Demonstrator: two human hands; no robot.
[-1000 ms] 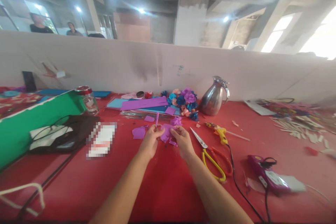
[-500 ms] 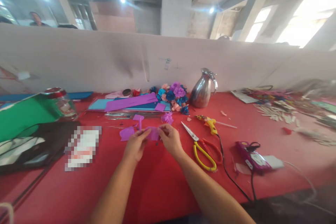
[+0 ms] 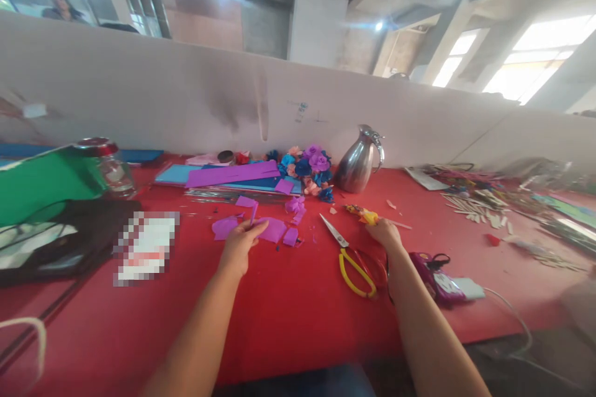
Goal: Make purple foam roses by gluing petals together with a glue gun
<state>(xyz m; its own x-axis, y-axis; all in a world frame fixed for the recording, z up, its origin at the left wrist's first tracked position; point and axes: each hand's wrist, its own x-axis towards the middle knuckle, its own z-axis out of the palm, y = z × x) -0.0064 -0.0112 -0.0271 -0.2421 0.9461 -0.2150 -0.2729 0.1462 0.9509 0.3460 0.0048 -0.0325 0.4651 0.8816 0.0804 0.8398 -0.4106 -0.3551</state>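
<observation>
So my left fingers (image 3: 239, 247) are pinching a purple paper piece (image 3: 271, 229) mid-surface, toward the back edge, and my right hand (image 3: 384, 233) is on the yellow glue gun (image 3: 370, 217), grip unclear.

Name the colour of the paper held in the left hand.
The paper in the left hand is purple; it shows best in the head view.

Worktop (image 3: 288, 316) back edge: flowers (image 3: 313, 164) placed left of pitcher (image 3: 355, 166) | left rear: jar (image 3: 114, 173) placed | right half: scissors (image 3: 343, 242) laid before glue gun (image 3: 370, 217)
</observation>
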